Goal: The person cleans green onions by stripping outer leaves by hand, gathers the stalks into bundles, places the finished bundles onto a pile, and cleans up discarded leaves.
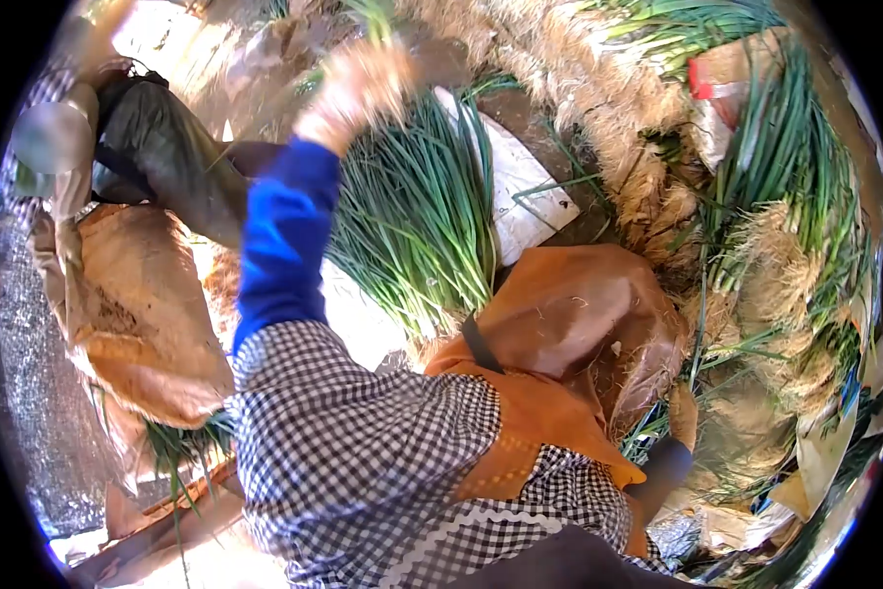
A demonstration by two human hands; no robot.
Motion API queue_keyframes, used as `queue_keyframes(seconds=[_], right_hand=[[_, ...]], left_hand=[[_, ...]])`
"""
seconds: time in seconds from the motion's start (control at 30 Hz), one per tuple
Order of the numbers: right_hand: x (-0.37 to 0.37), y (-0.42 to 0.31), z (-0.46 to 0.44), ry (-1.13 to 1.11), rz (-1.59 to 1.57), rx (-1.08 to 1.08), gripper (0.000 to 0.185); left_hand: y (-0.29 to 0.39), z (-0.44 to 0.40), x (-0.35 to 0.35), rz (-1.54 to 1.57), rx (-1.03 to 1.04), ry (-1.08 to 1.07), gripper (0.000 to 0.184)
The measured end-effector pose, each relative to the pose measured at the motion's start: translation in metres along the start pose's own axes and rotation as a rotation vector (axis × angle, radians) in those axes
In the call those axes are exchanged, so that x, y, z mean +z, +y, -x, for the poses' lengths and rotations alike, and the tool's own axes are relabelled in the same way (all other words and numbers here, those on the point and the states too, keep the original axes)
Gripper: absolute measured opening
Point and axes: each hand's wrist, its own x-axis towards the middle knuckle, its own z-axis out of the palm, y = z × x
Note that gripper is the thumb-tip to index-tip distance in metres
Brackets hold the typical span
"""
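My left hand (348,93), at the end of a blue sleeve, is raised at the top middle and smeared by motion. It seems closed around a small bunch of green onions (371,18), with green leaves above it and pale, root-like strands beside the fingers. Just below the hand lies a large pile of green onions (417,211), leaves fanned upward and pale ends towards my apron. A white sheet (525,191) shows beside the pile. My right hand is not in view. A brown apron (588,304) covers my bent leg.
Rooty onion heaps (647,108) line the right side, with more green bundles (790,147) beyond. At the left, another person in dark trousers (171,142) sits by an orange-brown sack-like cloth (147,314). A wooden edge (166,525) lies at the lower left.
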Motion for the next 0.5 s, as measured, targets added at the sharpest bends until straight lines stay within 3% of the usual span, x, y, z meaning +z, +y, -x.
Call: queue_keyframes(seconds=[0.1, 0.13, 0.23, 0.37, 0.4, 0.47, 0.5], right_hand=[[0.005, 0.002, -0.004, -0.089, -0.033, 0.177, 0.044], [0.006, 0.009, -0.004, -0.102, 0.02, 0.093, 0.044], [0.003, 0.01, 0.006, -0.134, 0.073, 0.121, 0.044], [-0.008, 0.017, -0.004, -0.218, 0.128, 0.084, 0.047], [-0.016, 0.024, 0.003, -0.237, 0.141, 0.057, 0.048], [-0.01, 0.047, -0.008, -0.181, 0.116, -0.027, 0.048], [-0.016, 0.032, -0.011, -0.201, 0.106, 0.059, 0.048]], left_hand=[[-0.023, 0.095, 0.076, 0.114, -0.143, -0.162, 0.044], [-0.028, 0.127, 0.097, 0.15, -0.187, -0.209, 0.046], [-0.027, 0.245, 0.165, 0.323, -0.298, -0.337, 0.049], [-0.02, 0.348, 0.212, 0.496, -0.216, -0.183, 0.054], [0.008, 0.346, 0.178, 0.861, -0.507, -0.28, 0.045], [0.013, 0.347, 0.171, 1.218, -0.807, -0.384, 0.037], [0.01, 0.353, 0.176, 1.063, -0.66, -0.359, 0.031]])
